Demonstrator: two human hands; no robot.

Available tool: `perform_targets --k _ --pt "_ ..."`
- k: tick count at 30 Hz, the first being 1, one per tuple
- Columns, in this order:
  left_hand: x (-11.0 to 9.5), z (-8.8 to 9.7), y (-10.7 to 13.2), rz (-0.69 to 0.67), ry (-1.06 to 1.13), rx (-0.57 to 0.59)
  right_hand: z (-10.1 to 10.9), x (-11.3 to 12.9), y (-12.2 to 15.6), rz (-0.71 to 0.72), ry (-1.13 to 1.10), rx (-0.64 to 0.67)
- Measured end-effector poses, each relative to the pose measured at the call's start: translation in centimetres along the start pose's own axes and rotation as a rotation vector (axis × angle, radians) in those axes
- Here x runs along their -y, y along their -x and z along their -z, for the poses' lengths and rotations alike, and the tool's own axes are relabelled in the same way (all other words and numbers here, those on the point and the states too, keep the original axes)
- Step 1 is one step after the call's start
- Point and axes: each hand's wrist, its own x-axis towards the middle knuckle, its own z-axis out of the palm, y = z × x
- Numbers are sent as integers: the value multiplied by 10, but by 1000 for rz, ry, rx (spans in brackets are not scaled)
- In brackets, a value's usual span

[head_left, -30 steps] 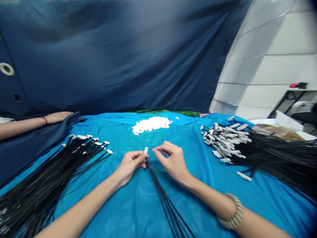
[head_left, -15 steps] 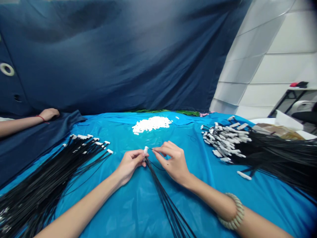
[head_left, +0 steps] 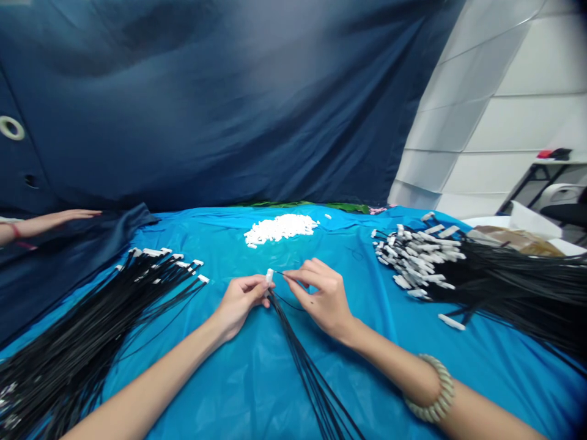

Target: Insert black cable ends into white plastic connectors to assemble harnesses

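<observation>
Connector point(head_left: 269, 276), small and white, sits pinched in the left hand point(head_left: 238, 302) grip; the right hand point(head_left: 321, 298) grip nips one wire end from the black wire bundle point(head_left: 302, 360) just beside it.

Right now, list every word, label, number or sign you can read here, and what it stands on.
No text can be read anywhere.
The white connector in the left hand, the black wire in the right hand, the wire bundles and the blue sheet bear no visible print.

A small white connector point(head_left: 269, 276) is pinched by the left hand point(head_left: 238, 300); a thin black wire point(head_left: 288, 304) is held by the right hand point(head_left: 321, 296) just beside it.
</observation>
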Motion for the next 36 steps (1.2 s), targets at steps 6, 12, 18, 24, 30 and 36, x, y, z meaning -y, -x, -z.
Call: perform_targets --k 6,12,18,24,30,36 --pt "-3 -1 1 1 -14 5 0 0 0 -5 15 10" --pt "-2 -1 1 3 -29 11 0 -1 0 22 50 34" --pt "-2 -1 1 -3 -67 35 -3 -2 2 43 78 55" --pt "-3 -1 2 4 -79 59 -3 -1 -1 -39 -74 129" --pt "-5 -2 3 30 -48 62 1 2 -8 -139 -396 281" --pt "-6 -4 3 42 -34 61 1 2 -9 -132 -417 284"
